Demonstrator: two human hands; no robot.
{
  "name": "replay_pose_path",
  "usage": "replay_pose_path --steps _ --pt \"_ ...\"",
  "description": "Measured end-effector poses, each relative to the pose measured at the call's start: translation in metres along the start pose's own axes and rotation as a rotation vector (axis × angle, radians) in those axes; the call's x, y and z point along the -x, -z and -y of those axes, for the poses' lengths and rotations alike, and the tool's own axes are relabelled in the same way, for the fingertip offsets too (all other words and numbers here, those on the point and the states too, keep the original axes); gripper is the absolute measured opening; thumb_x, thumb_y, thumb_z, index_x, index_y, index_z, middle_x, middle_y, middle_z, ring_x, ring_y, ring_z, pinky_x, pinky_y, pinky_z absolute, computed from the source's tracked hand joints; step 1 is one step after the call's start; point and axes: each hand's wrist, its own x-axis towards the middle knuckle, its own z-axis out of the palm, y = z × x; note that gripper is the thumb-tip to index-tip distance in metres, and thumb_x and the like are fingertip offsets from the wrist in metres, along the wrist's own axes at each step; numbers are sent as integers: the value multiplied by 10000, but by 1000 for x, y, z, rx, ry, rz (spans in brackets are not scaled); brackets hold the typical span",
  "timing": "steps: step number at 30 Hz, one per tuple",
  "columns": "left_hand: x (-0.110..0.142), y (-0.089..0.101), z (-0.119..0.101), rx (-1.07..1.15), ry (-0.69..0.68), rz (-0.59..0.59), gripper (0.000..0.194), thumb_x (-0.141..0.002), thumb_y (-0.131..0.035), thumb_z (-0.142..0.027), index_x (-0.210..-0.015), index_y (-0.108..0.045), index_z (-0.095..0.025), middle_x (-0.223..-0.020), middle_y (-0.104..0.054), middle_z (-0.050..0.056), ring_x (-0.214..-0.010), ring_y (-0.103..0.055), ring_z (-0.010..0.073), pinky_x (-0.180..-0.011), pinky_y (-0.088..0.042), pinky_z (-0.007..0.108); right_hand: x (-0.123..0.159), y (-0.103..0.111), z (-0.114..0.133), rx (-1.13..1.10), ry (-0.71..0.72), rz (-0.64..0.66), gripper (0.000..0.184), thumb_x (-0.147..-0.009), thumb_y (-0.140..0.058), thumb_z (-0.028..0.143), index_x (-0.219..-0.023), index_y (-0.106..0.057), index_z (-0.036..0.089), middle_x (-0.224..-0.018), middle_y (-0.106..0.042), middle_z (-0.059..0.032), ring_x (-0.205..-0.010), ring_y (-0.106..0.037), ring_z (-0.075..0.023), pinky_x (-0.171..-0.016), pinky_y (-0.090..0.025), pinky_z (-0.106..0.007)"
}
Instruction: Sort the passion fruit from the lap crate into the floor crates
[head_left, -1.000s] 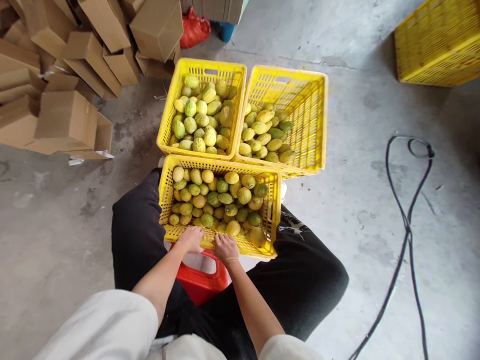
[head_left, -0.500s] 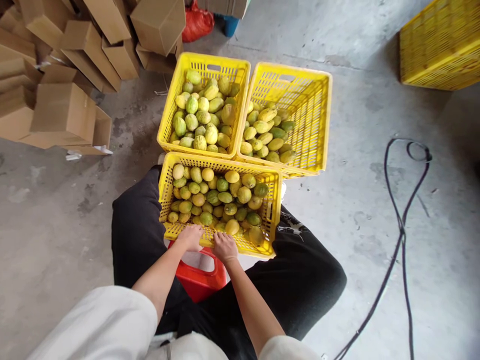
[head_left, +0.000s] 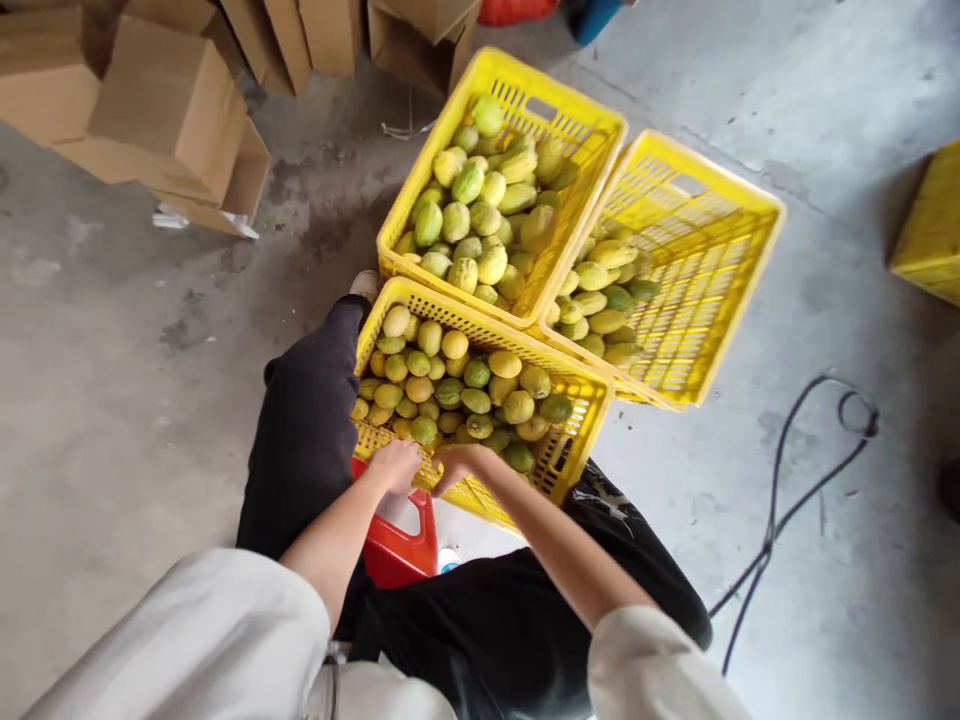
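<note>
A yellow plastic crate [head_left: 600,405] of green and yellow oval fruits [head_left: 476,400] sits between my knees. Its near rim is under my left hand [head_left: 397,465], whose fingers curl over the edge. Close beside it, my right hand [head_left: 459,465] bends at the wrist over the same rim, thumb on the outside; its other fingers are partly hidden. Neither hand holds a fruit. Touching the far side of this crate are a fuller left crate [head_left: 616,125] and a partly filled right crate [head_left: 739,300], both with similar fruits.
A red plastic stool [head_left: 401,555] shows below my hands. Cardboard boxes [head_left: 161,100] lie in a heap at the upper left. A black cable [head_left: 772,520] loops on the concrete floor at the right. Another yellow crate [head_left: 930,230] stands at the right edge.
The view has turned, so the crates appear tilted and further right. My right wrist has bent, and that hand now points left across the near rim. My left hand stays at the rim.
</note>
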Motion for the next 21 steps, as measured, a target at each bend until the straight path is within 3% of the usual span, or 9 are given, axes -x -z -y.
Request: replay_pose_path --steps 2,5,7,8,12,16,19,21 --pt "-1 -1 -2 -6 -21 13 526 -964 -832 -459 -1366 -803 -121 -1448 -768 239 -1362 -728 430 -1161 -593 504 -36 32 -16 24 59 99 371 -704 -1101 371 -963 -873 232 -765 -778 18 -627 -684 -155 -588 -536 -233" --pt "-1 -3 -4 12 -15 27 593 -952 -865 -494 -1363 -795 -73 -1421 -763 280 -1354 -719 446 -1143 -595 515 -98 76 -33 104 49 -13 316 -1089 -720 231 -1370 -801 108 -1167 -816 -193 -1054 -779 -285 -867 -618 -371" --pt "-2 -4 -5 17 -18 38 617 -958 -869 -500 -1376 -783 -55 -1433 -747 296 -1384 -694 446 -1142 -589 509 -136 92 -42 221 75 -150 395 -1107 -550 96 -1436 -759 30 -1333 -760 -276 -1268 -727 -342 -1045 -590 -460" --pt "-2 -4 -6 18 -20 46 627 -960 -868 -508 -1383 -777 -54 -1438 -743 297 -1394 -685 444 -1140 -587 505 -152 96 -46 236 82 -154 396 -1085 -541 63 -1399 -774 -3 -1347 -749 -298 -1314 -708 -364 -1079 -581 -484" --pt "-1 -4 -8 25 -28 70 558 -974 -854 -439 -1388 -768 -74 -1452 -734 285 -1385 -678 428 -1122 -582 493 -190 86 -70 235 136 -163 425 -1100 -482 69 -1354 -822 58 -1467 -712 -249 -1496 -605 -377 -1183 -535 -554" --pt "1 -2 -9 28 -46 89 475 -969 -789 -282 -1396 -761 -76 -1446 -733 264 -1374 -672 405 -1095 -575 460 -193 72 -94 189 190 -166 535 -1073 -499 0 -1454 -802 222 -1664 -608 -124 -1604 -510 -317 -1268 -441 -580" --pt "2 -1 -9 12 -58 110 492 -977 -728 -240 -1415 -739 -17 -1457 -716 284 -1386 -655 405 -1086 -572 460 -188 65 -97 200 153 -139 624 -1093 -335 -34 -1556 -722 123 -1708 -520 -171 -1633 -450 -285 -1218 -457 -475" --pt "3 1 -9 12 -59 114 486 -987 -700 -225 -1418 -731 -4 -1453 -717 291 -1385 -654 406 -1067 -579 465 -187 60 -90 233 92 -162 688 -1089 -223 -57 -1611 -654 62 -1695 -498 -222 -1639 -421 -318 -1169 -489 -471"
